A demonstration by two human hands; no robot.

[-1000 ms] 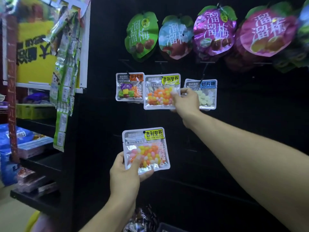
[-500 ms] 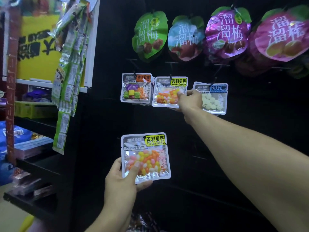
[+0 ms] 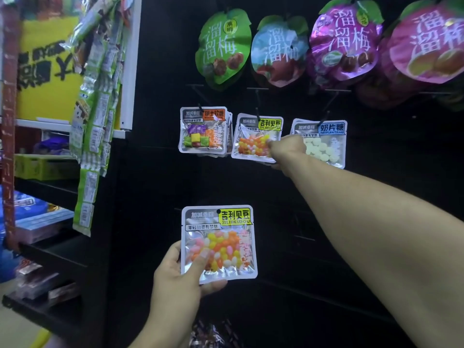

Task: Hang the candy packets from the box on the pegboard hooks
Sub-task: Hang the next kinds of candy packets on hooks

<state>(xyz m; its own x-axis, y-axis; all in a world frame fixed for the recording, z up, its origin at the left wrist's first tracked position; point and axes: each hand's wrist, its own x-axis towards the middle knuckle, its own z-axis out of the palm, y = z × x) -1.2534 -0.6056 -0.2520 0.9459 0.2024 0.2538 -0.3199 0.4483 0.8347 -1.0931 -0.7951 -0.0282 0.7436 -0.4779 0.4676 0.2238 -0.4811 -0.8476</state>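
My left hand grips a silver jelly-bean packet with a yellow label, held upright below the hooks. My right hand reaches up and pinches the right edge of a matching jelly-bean packet that hangs on the middle hook of the black pegboard. Left of it hangs a packet of cube sweets with an orange label. To the right hangs a packet of white tablets with a blue label, partly behind my hand.
Above hangs a row of leaf-shaped plum bags, green, blue and purple. A strip of green sachets dangles at the left beside dark shelves. Shiny wrappers show at the bottom edge.
The packet in my right hand moved back along the middle hook toward the board. My left hand with its packet stayed nearly still.
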